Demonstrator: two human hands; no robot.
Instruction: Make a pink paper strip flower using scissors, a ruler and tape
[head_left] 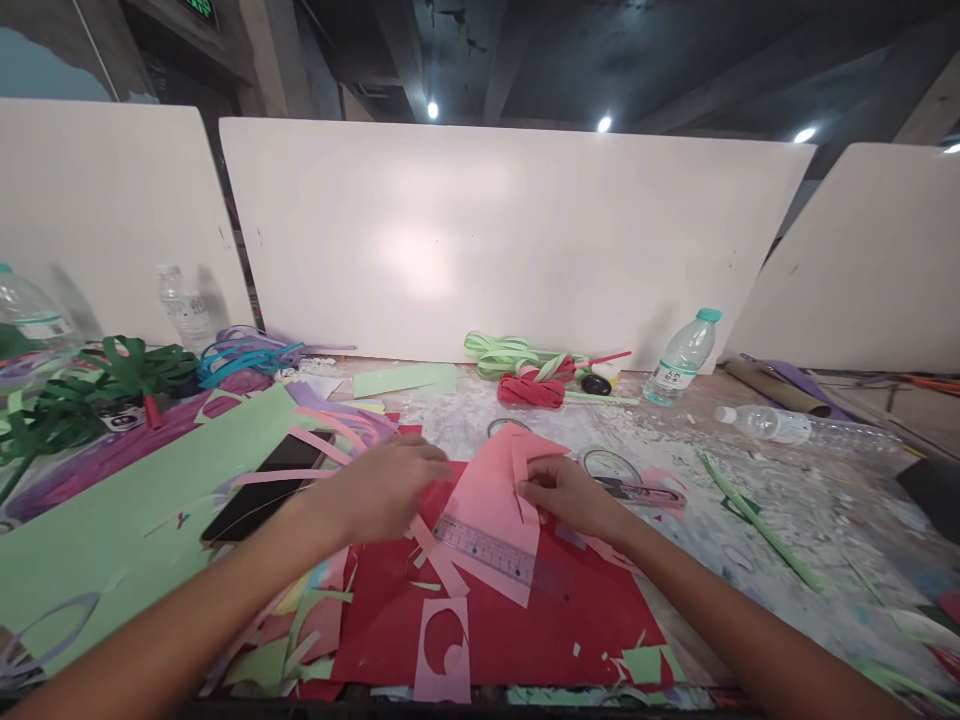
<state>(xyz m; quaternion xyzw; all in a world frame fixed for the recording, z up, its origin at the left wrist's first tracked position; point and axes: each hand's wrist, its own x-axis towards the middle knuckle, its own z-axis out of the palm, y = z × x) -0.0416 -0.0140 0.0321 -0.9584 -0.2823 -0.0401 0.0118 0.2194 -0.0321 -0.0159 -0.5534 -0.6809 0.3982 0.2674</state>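
My right hand is closed in a pinch on a narrow pink paper strip, over a larger pink paper sheet. A clear ruler lies across the lower part of that sheet. My left hand hovers left of the sheet, fingers loosely stretched and thumb apart; its underside is hidden. Pink strips lie to its left, and another pink strip shows just below it. Under the work is a red sheet, with a pink offcut with a round cut-out on its near part.
A black phone rests on green paper at left. Pink-handled scissors and a tape roll lie right of my right hand. Bundled ribbons, an upright bottle and a lying bottle are farther back, before a white panel.
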